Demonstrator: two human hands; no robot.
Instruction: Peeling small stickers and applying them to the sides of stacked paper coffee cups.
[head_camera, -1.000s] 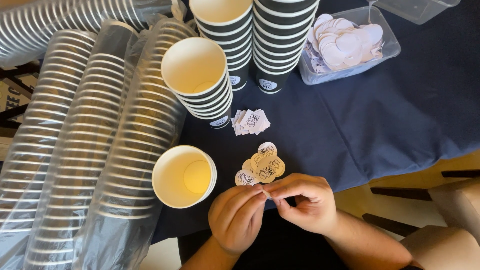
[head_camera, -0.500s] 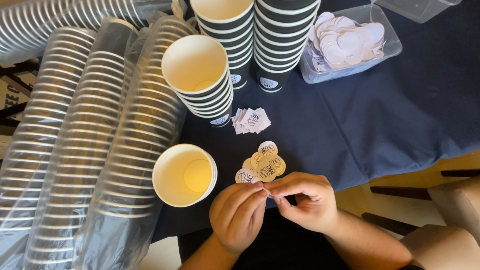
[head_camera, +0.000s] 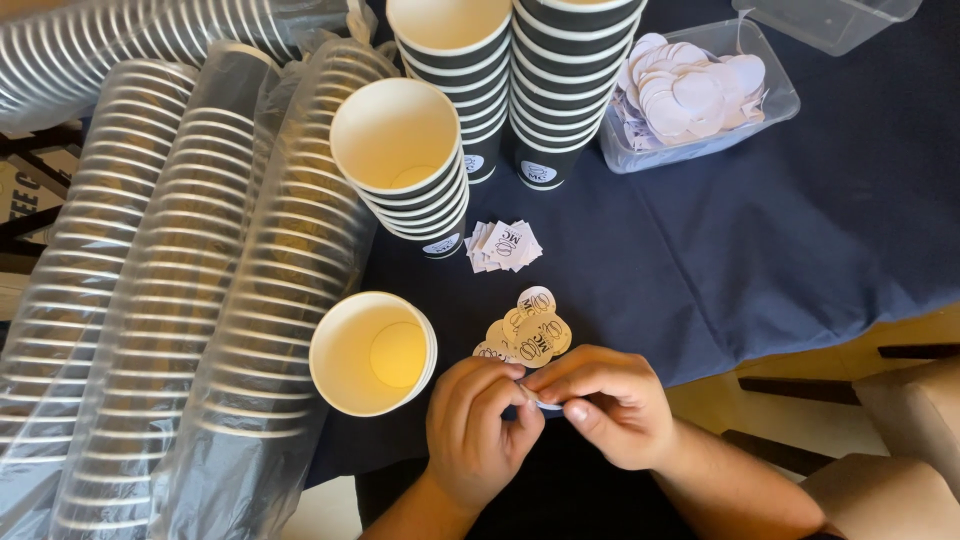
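My left hand (head_camera: 478, 430) and my right hand (head_camera: 605, 405) meet at the near edge of the table, fingertips pinched together on a small white sticker (head_camera: 547, 403). Just beyond my fingers lies a small pile of round tan stickers (head_camera: 530, 333). A single paper cup (head_camera: 372, 353) stands upright and empty to the left of my left hand. Farther back a short stack of square sticker sheets (head_camera: 503, 245) lies on the cloth.
Dark blue cloth (head_camera: 760, 260) covers the table. Long sleeves of cups in plastic wrap (head_camera: 180, 300) lie on the left. Upright stacks of striped cups (head_camera: 420, 170) (head_camera: 565, 80) stand at the back. A clear tub of white backing circles (head_camera: 695, 95) sits back right.
My fingers have shifted slightly on the sticker; both hands stay in the same place. Nothing else has moved.
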